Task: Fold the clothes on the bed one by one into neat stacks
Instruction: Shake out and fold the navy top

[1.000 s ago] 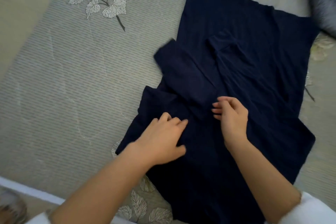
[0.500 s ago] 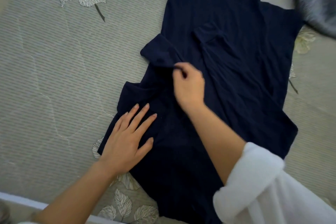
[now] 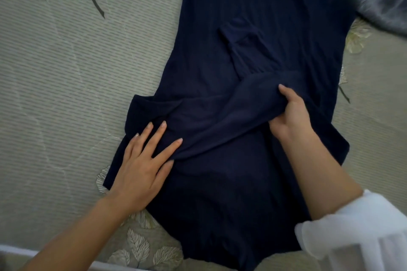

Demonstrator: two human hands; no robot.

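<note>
My right hand (image 3: 290,114) gripped the navy shirt's (image 3: 253,160) sleeve (image 3: 215,121), drawn across its middle; my left hand (image 3: 143,160) lay flat, fingers spread, near its left edge (bare bedspread (image 3: 61,94) beyond).

Bare forearms, one white sleeve pushed up

The left hand (image 3: 141,167) and right hand (image 3: 290,114) are both bare, nails short and unpainted, no rings or watch showing. A loose white sleeve (image 3: 356,231), soft and slightly sheer, is bunched at the right elbow; the left forearm is uncovered to the frame's edge.
</note>
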